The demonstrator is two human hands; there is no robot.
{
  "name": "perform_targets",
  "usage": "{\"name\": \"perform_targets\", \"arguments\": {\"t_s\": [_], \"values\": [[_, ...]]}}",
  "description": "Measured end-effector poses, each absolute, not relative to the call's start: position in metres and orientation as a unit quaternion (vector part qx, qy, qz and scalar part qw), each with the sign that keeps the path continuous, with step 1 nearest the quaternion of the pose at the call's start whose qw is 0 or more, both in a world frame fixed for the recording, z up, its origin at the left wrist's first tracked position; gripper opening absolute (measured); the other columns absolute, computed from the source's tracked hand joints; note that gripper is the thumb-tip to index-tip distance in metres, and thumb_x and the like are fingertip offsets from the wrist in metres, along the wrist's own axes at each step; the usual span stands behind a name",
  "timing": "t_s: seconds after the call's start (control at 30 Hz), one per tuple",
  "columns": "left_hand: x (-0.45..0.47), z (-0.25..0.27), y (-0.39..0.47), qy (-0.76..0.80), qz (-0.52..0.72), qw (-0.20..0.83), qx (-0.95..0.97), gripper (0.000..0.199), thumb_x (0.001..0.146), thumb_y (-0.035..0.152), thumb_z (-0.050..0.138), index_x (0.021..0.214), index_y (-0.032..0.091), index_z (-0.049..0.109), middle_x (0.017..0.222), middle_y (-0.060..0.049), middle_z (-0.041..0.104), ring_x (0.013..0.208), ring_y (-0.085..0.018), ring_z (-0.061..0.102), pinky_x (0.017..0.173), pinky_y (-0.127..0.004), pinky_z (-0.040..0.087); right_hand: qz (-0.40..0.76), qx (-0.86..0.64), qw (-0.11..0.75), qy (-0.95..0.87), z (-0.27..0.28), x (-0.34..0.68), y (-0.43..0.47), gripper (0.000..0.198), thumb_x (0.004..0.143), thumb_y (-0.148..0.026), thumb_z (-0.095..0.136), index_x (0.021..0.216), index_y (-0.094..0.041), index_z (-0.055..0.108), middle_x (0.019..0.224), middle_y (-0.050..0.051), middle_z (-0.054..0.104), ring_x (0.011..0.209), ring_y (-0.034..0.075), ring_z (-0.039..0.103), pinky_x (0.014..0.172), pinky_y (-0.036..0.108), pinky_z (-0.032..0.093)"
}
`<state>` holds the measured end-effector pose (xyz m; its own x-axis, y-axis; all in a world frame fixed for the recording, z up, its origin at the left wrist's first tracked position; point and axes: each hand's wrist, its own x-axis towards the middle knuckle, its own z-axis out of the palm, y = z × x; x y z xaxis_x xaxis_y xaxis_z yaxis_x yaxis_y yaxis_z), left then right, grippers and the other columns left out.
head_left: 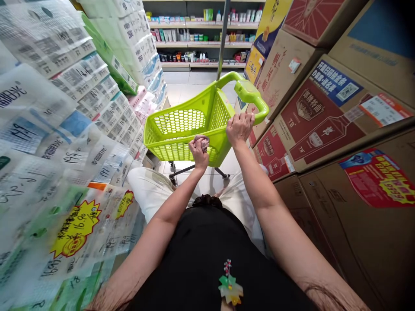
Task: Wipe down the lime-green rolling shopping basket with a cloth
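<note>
cart wheels (223, 175): hidden by basket | far shelf goods (201, 36): too small | cloth (201, 141): mostly covered

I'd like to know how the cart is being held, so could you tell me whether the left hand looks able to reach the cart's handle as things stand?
Probably yes: the left hand holds a cloth against the cart's near wall, just below the handle that the right hand touches, with nothing between.

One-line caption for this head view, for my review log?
Left hand presses a cloth to a green cart; right hand grips its handle, between stacked packs and boxes.
</note>
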<state>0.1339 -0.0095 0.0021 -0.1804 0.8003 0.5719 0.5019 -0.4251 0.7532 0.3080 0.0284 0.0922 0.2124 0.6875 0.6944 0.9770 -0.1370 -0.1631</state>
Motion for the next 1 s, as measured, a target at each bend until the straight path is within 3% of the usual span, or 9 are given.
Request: {"name": "perform_targets", "arguments": {"t_s": [0.2,0.4,0.5,0.6,0.83,1.0], "values": [[0.159,0.013,-0.008,0.413,0.503,0.154,0.743,0.052,0.078,-0.001,0.055,0.122,0.022,0.069,0.121,-0.011,0.051,0.118,-0.026,0.056,0.109,-0.043,0.051,-0.213,-0.683,0.248,-0.653,0.108,0.315,0.025,0.054,0.107,-0.04,0.024,0.109,-0.012,0.069,0.112,0.019,0.066,0.117,0.032,0.053,0.111,0.058,0.033],[0.125,0.011,0.007,0.519,0.582,0.095,0.62,0.049,0.083,0.0,0.056,0.128,0.02,0.063,0.127,-0.013,0.047,0.126,-0.027,0.05,0.117,-0.043,0.042,-0.194,-0.643,0.213,-0.709,0.122,0.371,0.021,0.057,0.108,-0.048,0.022,0.11,-0.016,0.069,0.113,0.015,0.068,0.118,0.031,0.052,0.113,0.055,0.031],[0.126,-0.003,0.009,0.526,0.509,0.129,0.669,0.046,0.08,-0.004,0.057,0.121,0.016,0.065,0.124,-0.015,0.051,0.12,-0.027,0.051,0.112,-0.044,0.046,-0.204,-0.649,0.229,-0.696,0.118,0.38,0.023,0.053,0.108,-0.048,0.024,0.111,-0.019,0.069,0.117,0.015,0.066,0.123,0.031,0.049,0.118,0.056,0.026],[0.138,-0.007,0.008,0.461,0.401,0.153,0.776,0.045,0.078,-0.003,0.057,0.114,0.021,0.07,0.117,-0.012,0.057,0.114,-0.027,0.056,0.101,-0.042,0.054,-0.206,-0.66,0.236,-0.683,0.114,0.375,0.022,0.052,0.108,-0.047,0.025,0.11,-0.021,0.069,0.12,0.014,0.065,0.123,0.032,0.048,0.12,0.057,0.022],[0.156,0.032,0.025,0.338,0.47,-0.002,0.816,0.037,0.1,0.014,0.049,0.127,0.029,0.068,0.135,-0.011,0.059,0.132,-0.026,0.051,0.115,-0.046,0.045,-0.207,-0.66,0.249,-0.678,0.112,0.371,0.015,0.048,0.108,-0.042,0.026,0.11,-0.022,0.069,0.117,0.013,0.065,0.12,0.031,0.049,0.12,0.055,0.022],[0.143,0.013,0.023,0.286,0.326,-0.029,0.901,0.032,0.098,0.011,0.05,0.118,0.024,0.073,0.121,-0.013,0.066,0.115,-0.027,0.058,0.102,-0.043,0.051,-0.196,-0.67,0.263,-0.667,0.117,0.369,0.01,0.046,0.107,-0.04,0.028,0.107,-0.022,0.071,0.116,0.012,0.066,0.119,0.03,0.049,0.119,0.053,0.023]]}}
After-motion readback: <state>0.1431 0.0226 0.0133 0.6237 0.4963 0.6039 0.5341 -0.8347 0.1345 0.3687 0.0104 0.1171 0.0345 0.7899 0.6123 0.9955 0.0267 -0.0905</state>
